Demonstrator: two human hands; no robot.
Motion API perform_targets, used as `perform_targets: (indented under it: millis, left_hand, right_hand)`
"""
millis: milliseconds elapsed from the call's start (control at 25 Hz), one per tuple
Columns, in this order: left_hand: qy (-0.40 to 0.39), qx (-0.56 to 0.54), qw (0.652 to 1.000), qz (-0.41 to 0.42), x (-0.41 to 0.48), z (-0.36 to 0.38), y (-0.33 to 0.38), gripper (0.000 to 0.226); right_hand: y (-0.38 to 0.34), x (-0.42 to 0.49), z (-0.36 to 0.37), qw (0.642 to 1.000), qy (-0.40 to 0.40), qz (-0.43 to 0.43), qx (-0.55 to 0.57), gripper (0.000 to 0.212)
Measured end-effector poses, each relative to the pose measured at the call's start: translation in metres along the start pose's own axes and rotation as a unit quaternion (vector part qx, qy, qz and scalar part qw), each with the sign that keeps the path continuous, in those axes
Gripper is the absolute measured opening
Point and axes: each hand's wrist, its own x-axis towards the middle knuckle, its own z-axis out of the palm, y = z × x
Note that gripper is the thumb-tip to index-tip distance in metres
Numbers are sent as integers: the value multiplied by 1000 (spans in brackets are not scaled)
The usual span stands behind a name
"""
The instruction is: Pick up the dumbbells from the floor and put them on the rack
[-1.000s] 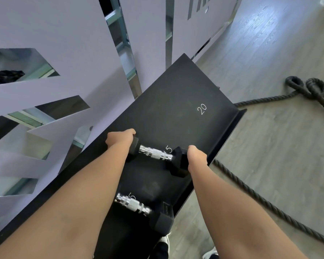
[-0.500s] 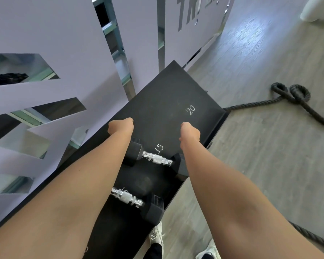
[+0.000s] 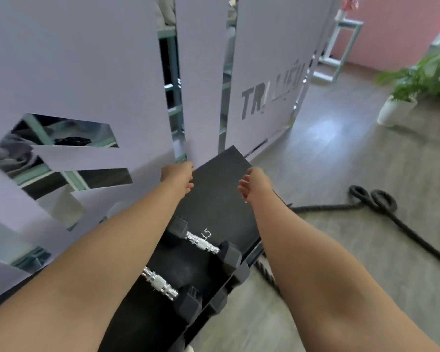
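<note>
On rack (image 3: pixel 214 199), two dumbbells (image 3: pixel 203 243)

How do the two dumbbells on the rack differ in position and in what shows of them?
The farther dumbbell lies beside the white "15" painted on the rack; no legible number shows beside the nearer dumbbell. The farther dumbbell shows both black heads, while the nearer dumbbell's left head is hidden behind the left forearm. Both have chrome handles and black hex heads, lie parallel across the shelf, and neither hand touches them.
</note>
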Motion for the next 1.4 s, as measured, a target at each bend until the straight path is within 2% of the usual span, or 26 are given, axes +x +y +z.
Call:
perform_targets:
  millis: [80,160,320,440,560,680,720,800,920,1000,1120,1200,1400]
  left_hand:
    - [4,-56,998,11,-39,-15,13,27]
    - [20,-118,993,19,-80,-33,17,28]
    - [101,-186,977,36,-162,-79,-10,24]
    - [175,-237,955,34,-236,-139,-48,18]
    - [275,-252,927,43,-317,-217,-105,19]
    - [373,-212,902,52,-399,-280,-167,19]
    - [410,-193,890,57,-431,-302,-190,20]
    - [494,-133,856,79,-498,-344,-238,23]
    - [584,14,806,97,-601,-387,-316,23]
    - [610,92,784,75,-671,-411,-372,21]
    - [629,126,768,3,-778,-445,-476,32]
    - [620,169,765,-38,-822,-461,-524,39]
    - [590,274,757,-60,-844,-494,-572,53]
  right_hand:
    - [-16,-32,-2,998,-66,-13,1,13]
    - [-22,-62,-5,991,-134,-20,-18,25]
    - [-6,-122,-10,961,-267,-1,-66,26]
    - [40,-186,-9,929,-354,16,-105,24]
    - [108,-275,-3,881,-438,4,-179,23]
    - [175,-360,-12,829,-485,-115,-252,21]
    - [202,-391,-20,794,-507,-180,-282,23]
    - [259,-451,-44,699,-557,-295,-338,21]
    - [342,-529,-87,555,-602,-408,-403,6]
    - [397,-577,-116,455,-618,-485,-419,17]
    - [489,-654,-177,295,-650,-552,-430,35]
    - [527,-687,-207,241,-655,-573,-430,40]
    - [589,-715,-227,147,-629,-615,-452,54]
